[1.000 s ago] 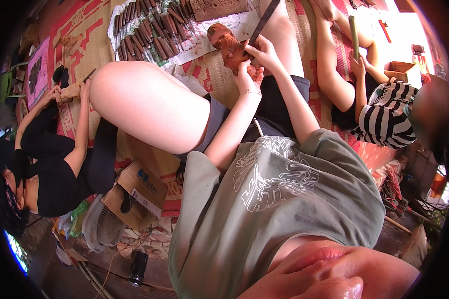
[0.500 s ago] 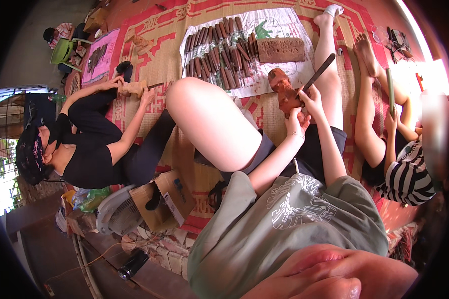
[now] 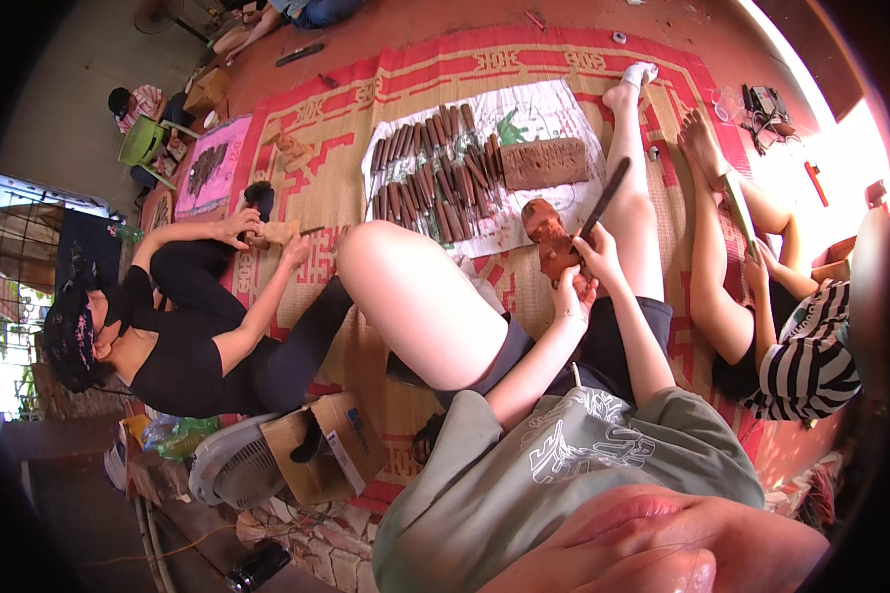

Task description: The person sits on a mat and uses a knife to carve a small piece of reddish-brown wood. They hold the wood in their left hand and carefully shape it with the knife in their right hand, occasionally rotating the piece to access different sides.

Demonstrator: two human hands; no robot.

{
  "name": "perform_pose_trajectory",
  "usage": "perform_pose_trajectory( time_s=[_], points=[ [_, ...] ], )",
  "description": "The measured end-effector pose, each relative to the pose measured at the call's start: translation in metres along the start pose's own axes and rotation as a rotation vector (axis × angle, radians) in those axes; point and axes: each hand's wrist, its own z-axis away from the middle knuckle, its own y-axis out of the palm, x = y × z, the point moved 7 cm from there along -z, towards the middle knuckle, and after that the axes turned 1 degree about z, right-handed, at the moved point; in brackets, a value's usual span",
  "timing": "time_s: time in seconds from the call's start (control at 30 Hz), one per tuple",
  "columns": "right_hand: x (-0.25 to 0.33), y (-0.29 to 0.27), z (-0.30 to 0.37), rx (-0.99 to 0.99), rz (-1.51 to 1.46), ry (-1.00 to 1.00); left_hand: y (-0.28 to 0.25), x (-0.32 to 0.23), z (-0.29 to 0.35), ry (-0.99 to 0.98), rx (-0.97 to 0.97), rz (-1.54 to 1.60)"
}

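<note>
A reddish-brown carved wooden figure [image 3: 546, 225] is held over my lap, its rounded top pointing away from me. My left hand [image 3: 576, 291] is closed around its lower end from below. My right hand [image 3: 599, 259] grips a long dark carving tool [image 3: 611, 191], whose shaft slants up and to the right out of the fist. The tool's working end is hidden by my fingers at the figure's side. Both hands are close together, the right one just above the left.
Beyond my knee, a white cloth [image 3: 576, 109] bears rows of brown-handled chisels [image 3: 430, 178] and a carved wooden block [image 3: 544, 164]. A co-worker at left works a pale wooden piece [image 3: 279, 231]; another at right holds a long greenish strip [image 3: 739, 208]. A cardboard box [image 3: 311, 460] and fan [image 3: 235, 465] stand at lower left.
The whole view has shifted, so the mat and cloth appear lower. My hands keep their hold on the figure and tool. The right co-worker's strip now leans to the left.
</note>
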Motion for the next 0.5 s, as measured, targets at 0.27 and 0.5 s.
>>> perform_pose_trajectory(
  time_s=[0.27,0.5],
  points=[
    [0.007,-0.004,-0.003,-0.004,-0.01,-0.035,0.009,-0.005,0.007,-0.02,-0.02,-0.024],
    [0.041,-0.024,0.002,-0.008,-0.089,0.011,0.006,-0.012,0.005,-0.018,0.006,-0.125]
  ],
)
